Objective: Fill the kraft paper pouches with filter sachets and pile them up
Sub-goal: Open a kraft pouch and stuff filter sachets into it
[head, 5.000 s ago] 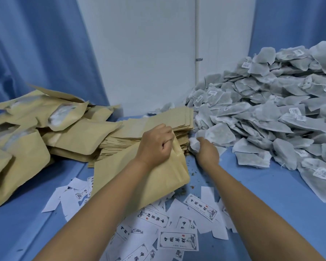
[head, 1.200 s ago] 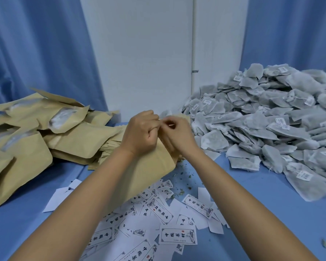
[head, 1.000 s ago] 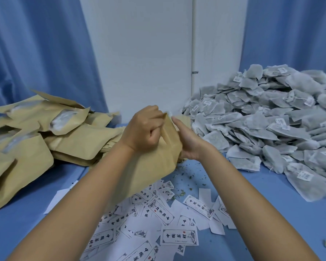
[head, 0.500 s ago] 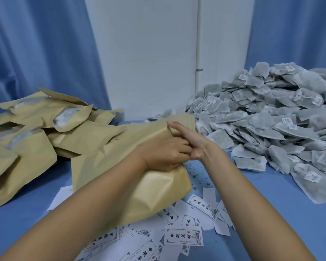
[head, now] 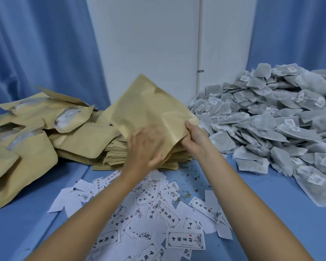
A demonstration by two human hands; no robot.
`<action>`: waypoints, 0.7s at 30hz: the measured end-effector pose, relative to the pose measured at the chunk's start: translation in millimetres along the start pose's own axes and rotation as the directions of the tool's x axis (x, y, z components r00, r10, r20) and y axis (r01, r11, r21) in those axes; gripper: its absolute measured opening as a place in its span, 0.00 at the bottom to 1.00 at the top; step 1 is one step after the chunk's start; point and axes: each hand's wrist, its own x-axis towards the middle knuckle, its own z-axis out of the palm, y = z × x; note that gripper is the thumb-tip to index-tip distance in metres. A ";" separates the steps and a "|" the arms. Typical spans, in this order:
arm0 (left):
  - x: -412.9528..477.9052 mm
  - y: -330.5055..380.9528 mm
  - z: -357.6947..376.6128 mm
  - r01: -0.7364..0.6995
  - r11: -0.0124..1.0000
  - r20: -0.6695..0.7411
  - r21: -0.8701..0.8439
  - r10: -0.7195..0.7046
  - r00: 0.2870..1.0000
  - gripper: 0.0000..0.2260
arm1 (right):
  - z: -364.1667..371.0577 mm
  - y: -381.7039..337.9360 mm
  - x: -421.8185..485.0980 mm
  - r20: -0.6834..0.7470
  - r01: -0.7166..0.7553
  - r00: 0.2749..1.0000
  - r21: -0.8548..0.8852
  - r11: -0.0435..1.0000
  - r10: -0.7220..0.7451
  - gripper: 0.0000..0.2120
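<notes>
One kraft paper pouch [head: 149, 110], held above the table [head: 271, 204]: our right grip [head: 195, 137] pinches its corner, our left grip [head: 145, 146] presses it, fingers straight.

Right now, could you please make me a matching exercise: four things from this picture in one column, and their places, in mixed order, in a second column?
Things
1. bulging pouches
2. filter sachets
3. printed labels
4. lifted pouch

Places
a. heaped at the right
b. gripped at a corner by the right hand
c. scattered on the blue table, nearest the person
d. piled at the left

Pairs: 1-d, 2-a, 3-c, 4-b
</notes>
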 end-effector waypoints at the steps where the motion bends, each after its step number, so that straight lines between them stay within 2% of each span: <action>1: -7.4 0.1 3.1 0.323 0.942 -0.004 -0.088 -0.324 0.946 0.32 | -4.9 3.7 1.8 -0.033 0.028 0.999 0.078 0.997 -0.026 0.17; 2: -11.8 0.2 5.0 0.612 0.751 0.049 -0.248 -0.622 0.782 0.37 | -11.6 8.2 4.0 -0.061 0.048 0.997 0.146 0.988 -0.039 0.18; 3: -13.9 -0.3 5.3 0.788 0.431 0.208 -0.439 -0.805 0.556 0.38 | -20.0 12.8 6.5 -0.079 0.063 0.996 0.197 0.978 -0.048 0.18; 4: -14.6 -1.2 5.8 0.799 0.040 0.443 -0.600 -0.815 0.374 0.36 | -29.0 17.9 8.6 -0.096 0.071 0.994 0.232 0.970 -0.050 0.18; 5: -15.1 -2.5 9.6 0.669 -0.327 0.654 -0.667 -0.688 0.315 0.31 | -37.7 23.7 10.5 -0.110 0.072 0.993 0.259 0.963 -0.044 0.18; 6: -15.6 -3.0 12.4 0.523 -0.573 0.768 -0.631 -0.555 0.320 0.25 | -46.2 30.0 11.9 -0.127 0.071 0.991 0.271 0.960 -0.037 0.18; 7: -16.9 -4.0 16.0 0.432 -0.688 0.812 -0.583 -0.486 0.322 0.20 | -53.6 35.9 13.4 -0.140 0.070 0.990 0.275 0.959 -0.032 0.18; 8: -18.2 -4.3 18.2 0.401 -0.723 0.826 -0.563 -0.471 0.309 0.17 | -59.4 41.1 12.6 -0.151 0.070 0.988 0.265 0.962 -0.031 0.18; 10: -22.2 -4.8 25.0 0.435 -0.710 0.832 -0.554 -0.493 0.254 0.11 | -70.9 48.6 10.5 -0.170 0.086 0.984 0.188 0.978 -0.054 0.15; 12: -32.5 -5.4 33.3 0.537 -0.636 0.808 -0.554 -0.565 0.165 0.08 | -85.3 51.4 9.6 -0.249 0.142 0.957 -0.038 0.989 -0.146 0.08; 13: -39.6 -5.7 37.7 0.594 -0.579 0.782 -0.559 -0.606 0.145 0.08 | -93.0 52.0 9.7 -0.296 0.169 0.930 -0.183 0.969 -0.218 0.06; 15: -55.7 -7.4 47.6 0.657 -0.483 0.725 -0.579 -0.674 0.143 0.09 | -105.7 52.2 10.6 -0.341 0.187 0.874 -0.423 0.887 -0.347 0.05; 16: -60.9 -8.4 50.9 0.669 -0.453 0.704 -0.589 -0.695 0.149 0.10 | -108.6 51.9 11.6 -0.341 0.183 0.863 -0.476 0.860 -0.372 0.04; 21: -62.3 -15.6 56.5 0.678 -0.403 0.672 -0.615 -0.718 0.183 0.11 | -113.9 48.6 12.2 -0.315 0.180 0.865 -0.532 0.827 -0.391 0.06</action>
